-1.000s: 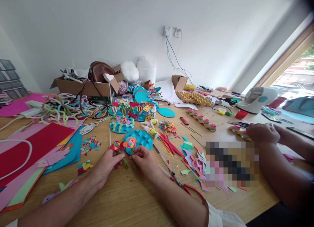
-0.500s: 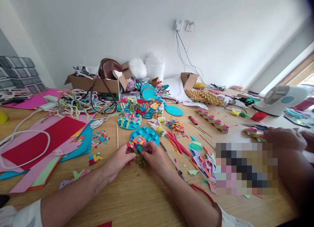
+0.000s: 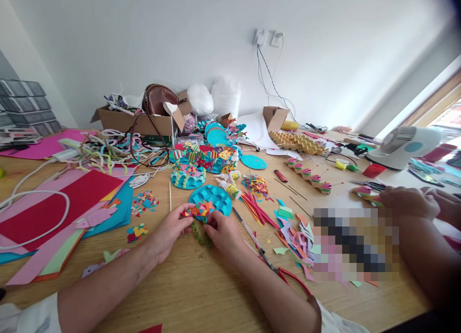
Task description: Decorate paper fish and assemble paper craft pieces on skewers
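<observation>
From here I see a smooth wooden table [image 3: 216,297] with soft shine. The fish [image 3: 205,208] look like matt paper, the bag [image 3: 160,100] like glossy leather, the box [image 3: 135,122] like dull cardboard, the fan [image 3: 410,149] like smooth plastic.

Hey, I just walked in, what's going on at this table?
Someone is doing paper craft: their left hand and right hand hold small multicoloured patterned paper fish, with thin green strips hanging below. Just beyond is a round blue tray of bumpy hollows. Red-handled metal scissors lie near the right forearm. Over on the right, another person's hands are close to a pink-and-green bumpy strip.
</observation>
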Motion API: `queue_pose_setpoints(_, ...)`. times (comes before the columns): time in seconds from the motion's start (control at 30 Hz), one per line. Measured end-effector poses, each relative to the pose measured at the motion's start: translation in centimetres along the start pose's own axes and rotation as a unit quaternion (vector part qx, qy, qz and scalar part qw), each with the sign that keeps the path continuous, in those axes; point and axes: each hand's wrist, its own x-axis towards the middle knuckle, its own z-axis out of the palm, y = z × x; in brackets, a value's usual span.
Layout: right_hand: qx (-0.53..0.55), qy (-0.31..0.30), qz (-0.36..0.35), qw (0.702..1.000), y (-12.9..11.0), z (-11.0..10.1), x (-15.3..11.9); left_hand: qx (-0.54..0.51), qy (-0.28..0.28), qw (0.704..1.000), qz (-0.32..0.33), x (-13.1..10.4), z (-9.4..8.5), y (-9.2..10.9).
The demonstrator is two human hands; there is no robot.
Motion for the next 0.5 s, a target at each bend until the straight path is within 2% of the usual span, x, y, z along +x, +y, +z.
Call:
queue_pose_setpoints(0.17,-0.139,-0.033,-0.006,0.990,-3.0,-2.0,-2.0,0.037,-0.003,0.999,0.025,0.4,-0.3,0.2)
queue_pose_setpoints(0.3,-0.205,-0.011,-0.072,0.976,-5.6,-5.1,-3.1,0.118,-0.009,0.992,0.049,0.7,-0.8,0.6)
queue_pose_setpoints(0.37,-0.266,-0.014,-0.065,0.962,-5.8,-7.0,-2.0,0.164,-0.005,0.982,0.090,1.0,-1.1,0.6)
queue_pose_setpoints(0.5,-0.383,-0.028,0.028,0.923,-4.0,-10.3,2.5,0.253,0.017,0.953,0.163,1.5,-1.8,-0.3)
